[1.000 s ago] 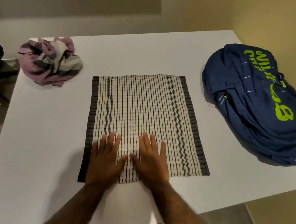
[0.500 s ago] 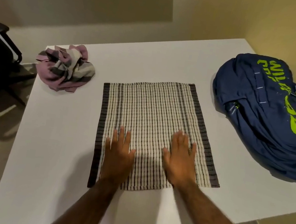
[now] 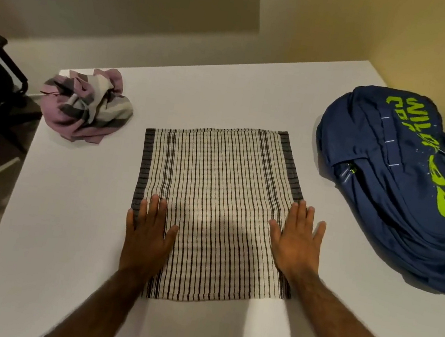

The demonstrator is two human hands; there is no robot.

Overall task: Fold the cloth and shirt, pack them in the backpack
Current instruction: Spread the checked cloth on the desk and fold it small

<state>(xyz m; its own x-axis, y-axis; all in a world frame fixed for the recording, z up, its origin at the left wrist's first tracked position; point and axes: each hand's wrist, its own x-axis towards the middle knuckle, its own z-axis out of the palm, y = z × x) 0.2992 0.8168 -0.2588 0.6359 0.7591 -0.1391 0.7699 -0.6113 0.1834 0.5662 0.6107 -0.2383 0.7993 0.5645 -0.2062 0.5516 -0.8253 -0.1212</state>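
**A:** Where is the cloth now?

**B:** I see the cloth (image 3: 217,196) lying flat in the middle of the table (image 3: 67,231). My left hand (image 3: 148,232) lies on its left edge and my right hand (image 3: 298,243) on its right edge. The fingers (image 3: 296,217) are straight and a little spread. They press down and pinch nothing.

**A:** How do we fold it well?

**B:** I think I should rub the bumps flat first. Then I pinch both near corners and lay them on the far corners, so the edges match. The shirt (image 3: 86,107) sits crumpled at the far left. The backpack (image 3: 403,189) lies on the right, apart from the cloth.
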